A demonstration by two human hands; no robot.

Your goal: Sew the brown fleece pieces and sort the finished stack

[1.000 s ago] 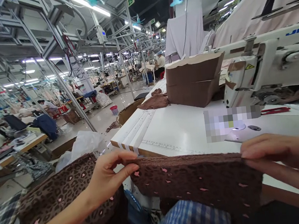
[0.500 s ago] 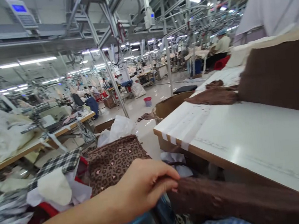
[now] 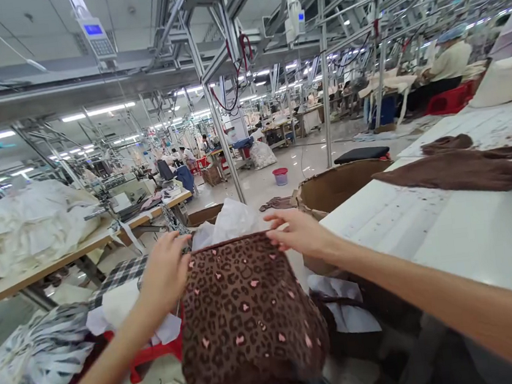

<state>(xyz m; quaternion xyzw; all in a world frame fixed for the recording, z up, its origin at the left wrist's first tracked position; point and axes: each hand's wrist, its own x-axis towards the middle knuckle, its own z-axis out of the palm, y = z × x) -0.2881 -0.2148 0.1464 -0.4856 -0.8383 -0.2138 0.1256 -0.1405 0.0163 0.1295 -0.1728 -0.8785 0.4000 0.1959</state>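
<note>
A brown leopard-print cloth [image 3: 251, 316] with small pink patches hangs in front of me, its straight top edge stretched between my hands. My left hand [image 3: 167, 267] is at its upper left corner, fingers closed on the edge. At the upper right corner, my right hand [image 3: 298, 233] pinches the edge between thumb and fingers. The cloth's lower part bunches into dark folds above something blue.
A white-topped table [image 3: 487, 233] with brown fabric [image 3: 457, 172] stands at right, beside a cardboard box [image 3: 342, 182]. White plastic [image 3: 235, 219] lies behind the cloth. At left are a red stool [image 3: 154, 354], striped fabric [image 3: 39, 364] and a table of pale cloth [image 3: 37, 223].
The left hand has let go of the dark brown fabric and now holds the leopard-print cloth. My right hand has come into view at its other corner. The view has turned rightward to leftward.
</note>
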